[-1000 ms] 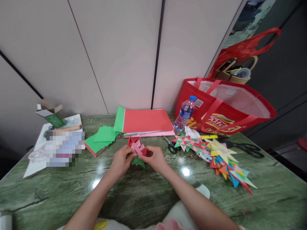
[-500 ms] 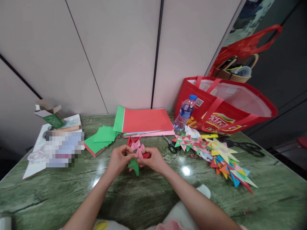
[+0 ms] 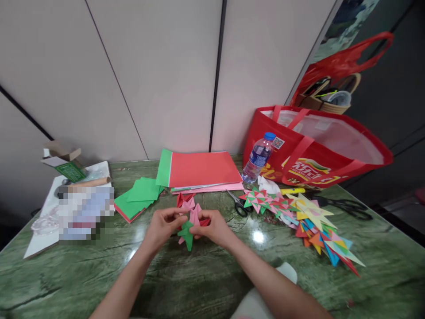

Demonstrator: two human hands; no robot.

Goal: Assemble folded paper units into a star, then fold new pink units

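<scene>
Between my two hands is a folded paper piece of pink, red and green points, an origami model (image 3: 194,215). My left hand (image 3: 165,225) pinches its left side with thumb and forefinger. My right hand (image 3: 212,227) grips its right side, the thumb pressed by the green folded part (image 3: 187,234) that points down toward me. Red and pink points stick out beyond my fingers at the far side. My fingers hide part of the folds where the pieces meet.
Green paper squares (image 3: 143,190) lie to the left, and a stack of red sheets (image 3: 206,169) lies behind. Small scissors (image 3: 241,206), a water bottle (image 3: 259,157), a red bag (image 3: 282,155) and colourful folded paper stars (image 3: 265,200) are at right. A small box (image 3: 71,168) stands far left.
My left fingers have shifted slightly off the green part, so more of it and the pink point shows. Both hands still hold the model; the view has moved a little.
</scene>
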